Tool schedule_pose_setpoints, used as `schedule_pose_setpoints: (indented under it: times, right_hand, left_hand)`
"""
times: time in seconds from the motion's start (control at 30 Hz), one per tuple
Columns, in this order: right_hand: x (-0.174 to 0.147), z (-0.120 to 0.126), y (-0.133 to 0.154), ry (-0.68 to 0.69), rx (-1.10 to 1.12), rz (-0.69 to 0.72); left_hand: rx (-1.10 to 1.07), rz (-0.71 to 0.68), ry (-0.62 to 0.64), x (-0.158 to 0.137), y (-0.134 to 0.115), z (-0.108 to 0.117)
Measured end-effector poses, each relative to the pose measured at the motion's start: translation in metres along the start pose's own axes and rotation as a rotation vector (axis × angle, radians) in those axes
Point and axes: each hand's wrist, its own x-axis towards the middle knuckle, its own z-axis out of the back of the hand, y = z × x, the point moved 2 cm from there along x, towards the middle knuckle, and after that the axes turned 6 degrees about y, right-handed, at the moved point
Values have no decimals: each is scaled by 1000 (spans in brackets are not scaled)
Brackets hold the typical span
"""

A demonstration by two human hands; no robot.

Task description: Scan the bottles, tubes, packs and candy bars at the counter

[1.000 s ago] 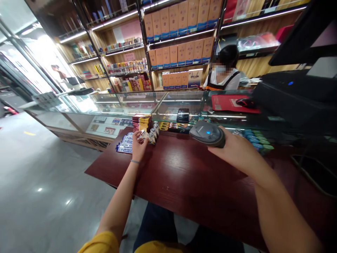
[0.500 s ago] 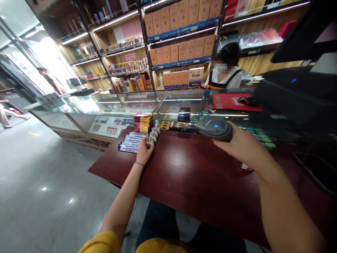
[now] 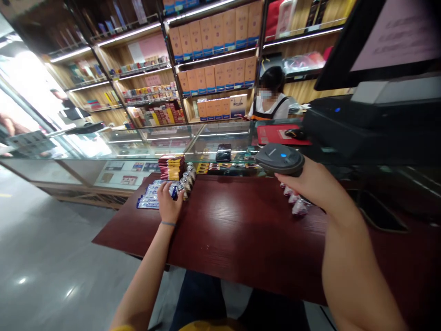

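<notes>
My left hand [image 3: 168, 205] is open, its fingers apart, beside a row of small silver-topped bottles [image 3: 186, 178] and at the edge of blue-and-white packets [image 3: 149, 196]. Behind these stands a stack of red-and-yellow packets [image 3: 171, 167]. On the right, my right hand [image 3: 305, 181] is closed round a dark barcode scanner [image 3: 279, 158], held above the counter with a blue light showing on its top. Below my right wrist lie several small pink-and-white wrapped items [image 3: 299, 206], partly hidden by the hand.
The dark red wooden table [image 3: 227, 239] meets a glass display case [image 3: 155, 133]. A monitor [image 3: 389, 41] and black machine [image 3: 372, 124] stand at right, near a dark phone-like slab [image 3: 381, 211]. Behind the case is a person [image 3: 270, 108] in an apron. A red mat [image 3: 272, 133] lies on the glass.
My left hand has let go of a silver-topped bottle and opened, drawing slightly away from the row. The view has turned right, showing more of the monitor and the wrapped items.
</notes>
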Motion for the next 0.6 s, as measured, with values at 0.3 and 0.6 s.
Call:
schedule_pose_setpoints:
  times: [0.3, 0.6]
  right_hand:
    - [-24, 51, -35, -43, 50, -99]
    - [-38, 75, -58, -130, 149, -142]
  left_hand:
    - [-519, -162, 392, -12, -139, -83]
    - [-917, -27, 778, -63, -288, -190]
